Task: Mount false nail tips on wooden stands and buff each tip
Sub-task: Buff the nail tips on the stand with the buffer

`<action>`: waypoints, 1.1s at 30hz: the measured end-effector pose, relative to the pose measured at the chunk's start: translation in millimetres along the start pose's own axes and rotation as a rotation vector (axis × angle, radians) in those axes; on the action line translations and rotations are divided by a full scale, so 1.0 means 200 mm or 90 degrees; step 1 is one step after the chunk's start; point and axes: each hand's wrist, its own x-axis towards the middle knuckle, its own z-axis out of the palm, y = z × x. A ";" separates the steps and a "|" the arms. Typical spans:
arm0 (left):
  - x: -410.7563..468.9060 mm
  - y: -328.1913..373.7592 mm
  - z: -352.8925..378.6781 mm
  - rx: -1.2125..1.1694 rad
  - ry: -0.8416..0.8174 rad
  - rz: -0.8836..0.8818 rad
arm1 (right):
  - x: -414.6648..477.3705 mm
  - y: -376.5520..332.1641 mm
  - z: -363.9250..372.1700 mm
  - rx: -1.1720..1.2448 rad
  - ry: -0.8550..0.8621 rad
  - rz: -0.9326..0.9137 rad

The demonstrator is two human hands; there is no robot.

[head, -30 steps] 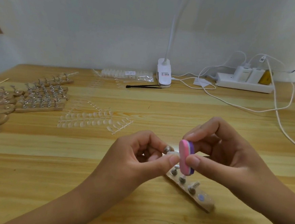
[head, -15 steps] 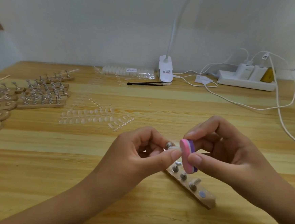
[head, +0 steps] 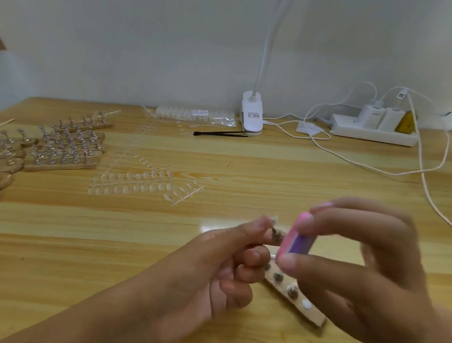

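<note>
My left hand (head: 220,263) pinches a small metal peg (head: 275,233) that carries a clear nail tip (head: 273,219) at its top. My right hand (head: 358,265) grips a pink and purple buffer block (head: 296,240), held just right of the peg. Under both hands a wooden stand (head: 308,311) lies on the table, with metal pegs along it and a white dot near its right end. Both hands are blurred by motion.
Several wooden stands with pegs (head: 62,145) crowd the left side. Strips of clear nail tips (head: 142,185) lie mid-table. At the back are a bag of tips (head: 194,114), a black tool (head: 219,134), a white clip lamp (head: 252,116), a power strip (head: 374,130) and white cables (head: 431,198).
My left hand has turned palm-up and tilted the peg so the tip points upward. The buffer block has come off the tip and sits slightly to the right.
</note>
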 end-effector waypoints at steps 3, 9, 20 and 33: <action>-0.01 -0.01 0.01 -0.051 -0.022 -0.036 | -0.01 0.01 0.03 0.027 -0.038 0.043; -0.01 0.00 0.01 -0.013 -0.046 -0.046 | -0.04 0.02 0.05 0.095 -0.053 0.074; -0.02 -0.01 0.01 0.018 -0.006 -0.008 | 0.01 0.00 0.02 0.065 -0.033 0.035; -0.01 -0.04 0.02 -0.049 -0.006 -0.041 | 0.01 -0.01 0.03 0.003 -0.028 0.014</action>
